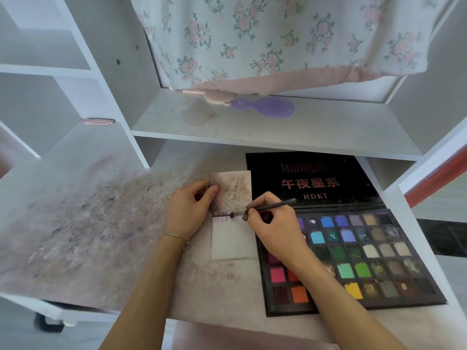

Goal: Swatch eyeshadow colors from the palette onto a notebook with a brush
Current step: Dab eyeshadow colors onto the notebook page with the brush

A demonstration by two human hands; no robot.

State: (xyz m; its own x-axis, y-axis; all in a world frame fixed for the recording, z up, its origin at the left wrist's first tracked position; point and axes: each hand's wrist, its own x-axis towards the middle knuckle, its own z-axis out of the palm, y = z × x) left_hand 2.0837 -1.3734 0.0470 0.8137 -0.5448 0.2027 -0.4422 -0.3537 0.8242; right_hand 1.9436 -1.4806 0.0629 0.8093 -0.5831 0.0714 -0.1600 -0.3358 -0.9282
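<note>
A small open notebook [233,242] lies on the desk, its upper page stained purple and its lower page white with a row of purple swatches along the top. My left hand [188,210] pinches the upper page's left edge. My right hand [271,221] grips a dark thin brush [267,207], whose tip touches the lower page near the fold. To the right lies the open eyeshadow palette [374,258] with several coloured pans; its black lid is flat behind it. My right wrist covers some left pans.
The desk top [83,231] is smeared with purple powder. A shelf above holds a purple hairbrush [265,107] and a pink object. Floral cloth [278,39] hangs at the back. White shelving stands to the left.
</note>
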